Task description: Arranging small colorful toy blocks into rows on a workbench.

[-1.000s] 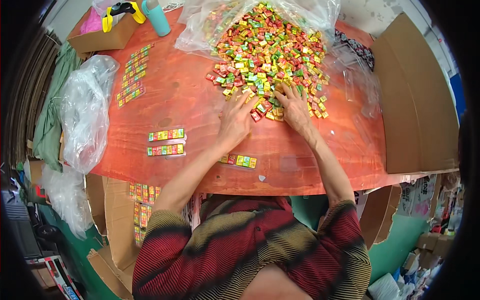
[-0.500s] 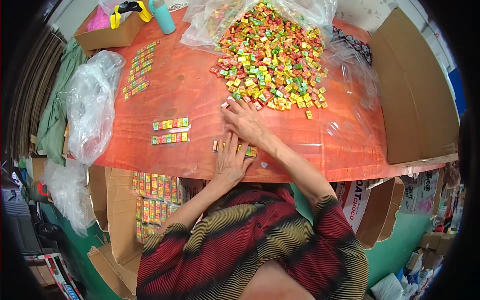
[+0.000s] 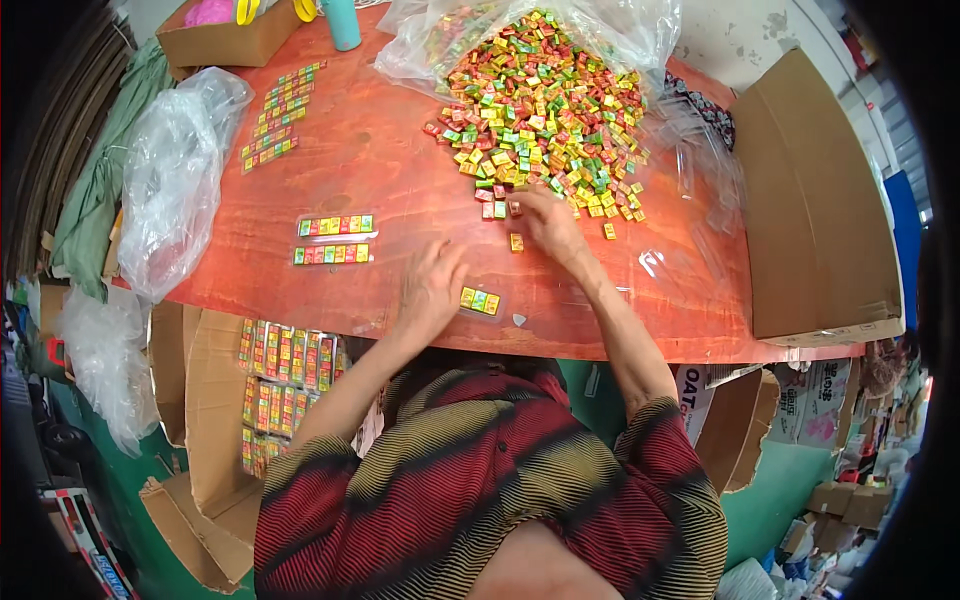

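A big heap of small wrapped candies [image 3: 535, 105] in red, green, yellow and orange lies at the far side of the red-brown table [image 3: 380, 160]. My right hand [image 3: 548, 222] reaches into the heap's near edge, fingers curled over a few loose pieces; whether it grips one is unclear. My left hand [image 3: 430, 285] rests flat near the table's front edge, touching a short clear strip of candies [image 3: 480, 300]. Two filled strips [image 3: 335, 240] lie to its left.
Several more filled strips [image 3: 278, 115] lie at the far left. A crumpled clear bag [image 3: 175, 175] hangs at the left edge. A cardboard box [image 3: 810, 215] stands at the right, another box [image 3: 225, 40] at the back left. A carton with packed strips [image 3: 280, 385] sits below the table.
My hands drew back from the heap to the front edge. Now my right hand has gone back to the heap's edge while my left stays by the short strip.
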Demonstrator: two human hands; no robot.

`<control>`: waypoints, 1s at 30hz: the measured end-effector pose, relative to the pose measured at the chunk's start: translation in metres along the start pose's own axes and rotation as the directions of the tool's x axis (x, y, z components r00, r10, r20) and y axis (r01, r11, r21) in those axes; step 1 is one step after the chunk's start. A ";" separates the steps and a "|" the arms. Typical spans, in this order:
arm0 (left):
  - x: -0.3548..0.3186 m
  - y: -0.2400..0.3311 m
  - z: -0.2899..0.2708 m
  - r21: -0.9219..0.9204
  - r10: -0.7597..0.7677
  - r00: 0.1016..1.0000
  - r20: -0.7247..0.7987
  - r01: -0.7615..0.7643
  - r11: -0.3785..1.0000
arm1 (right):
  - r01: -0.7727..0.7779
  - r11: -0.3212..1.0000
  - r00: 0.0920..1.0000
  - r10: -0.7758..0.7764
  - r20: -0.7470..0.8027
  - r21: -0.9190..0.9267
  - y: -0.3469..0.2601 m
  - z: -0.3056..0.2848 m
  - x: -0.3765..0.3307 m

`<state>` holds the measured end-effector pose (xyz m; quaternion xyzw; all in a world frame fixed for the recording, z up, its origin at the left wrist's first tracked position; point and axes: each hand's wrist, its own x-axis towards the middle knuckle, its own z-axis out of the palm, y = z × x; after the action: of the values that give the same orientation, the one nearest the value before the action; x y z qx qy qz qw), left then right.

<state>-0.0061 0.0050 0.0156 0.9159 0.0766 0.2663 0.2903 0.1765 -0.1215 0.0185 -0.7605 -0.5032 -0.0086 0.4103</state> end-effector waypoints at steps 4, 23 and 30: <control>0.039 -0.013 0.011 -0.105 -0.099 0.995 0.009 0.100 0.989 | -0.221 0.967 0.953 0.242 -0.183 0.125 0.008 0.000 -0.011; 0.052 -0.022 0.033 -0.020 -0.095 0.982 0.166 0.099 0.995 | -0.320 0.928 0.947 0.314 -0.061 -0.193 -0.017 -0.009 -0.034; 0.061 -0.021 0.034 0.000 -0.057 0.954 0.293 0.060 0.998 | -0.340 0.878 0.926 0.375 0.044 -0.338 -0.041 0.018 -0.045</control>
<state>0.0642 0.0236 0.0073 0.9413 0.0588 0.1193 0.3101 0.1155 -0.1381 0.0127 -0.8966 -0.3671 0.0258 0.2463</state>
